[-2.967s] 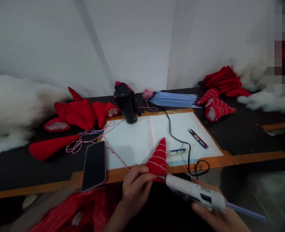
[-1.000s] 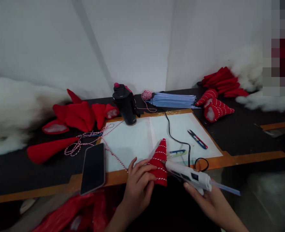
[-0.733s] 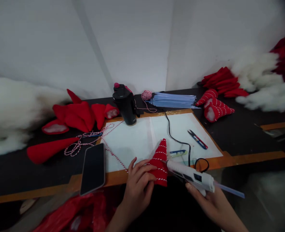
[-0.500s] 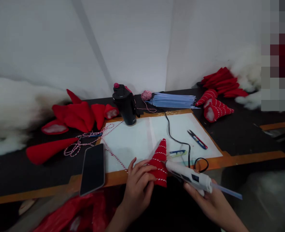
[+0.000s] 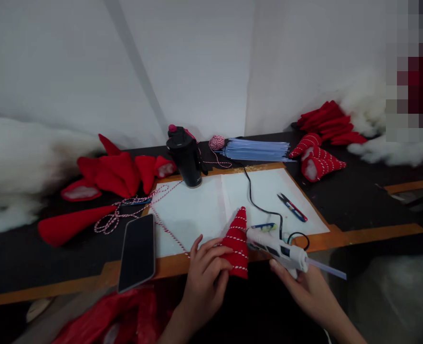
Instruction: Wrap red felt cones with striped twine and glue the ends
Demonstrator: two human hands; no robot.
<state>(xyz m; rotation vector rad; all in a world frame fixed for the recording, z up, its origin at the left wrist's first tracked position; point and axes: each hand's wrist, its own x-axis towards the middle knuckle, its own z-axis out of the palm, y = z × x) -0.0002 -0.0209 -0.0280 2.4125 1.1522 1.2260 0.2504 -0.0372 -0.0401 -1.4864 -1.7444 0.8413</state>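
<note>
A red felt cone [image 5: 237,241] wound with red-and-white twine stands tip up near the table's front edge. My left hand [image 5: 207,270] grips its left side, with the fingers over the felt. Twine [image 5: 170,234] runs from that hand back over the white paper. My right hand [image 5: 304,286] is wrapped round a white glue gun [image 5: 279,249], which has a clear glue stick [image 5: 328,269] in its rear. The gun's nose is close to the cone's right side; whether they touch is unclear.
A phone [image 5: 137,253] lies left, a black tumbler [image 5: 186,157] behind. Scissors [image 5: 293,208] and glue sticks [image 5: 256,149] lie on the right half. Plain cones [image 5: 114,172], wound cones [image 5: 324,163] and white stuffing [image 5: 14,167] flank the paper [image 5: 190,210]. A black cord [image 5: 250,191] crosses it.
The glue gun in my right hand has tilted and shifted slightly, its rear end and glue stick moving left and up. My left hand and the cone have hardly moved.
</note>
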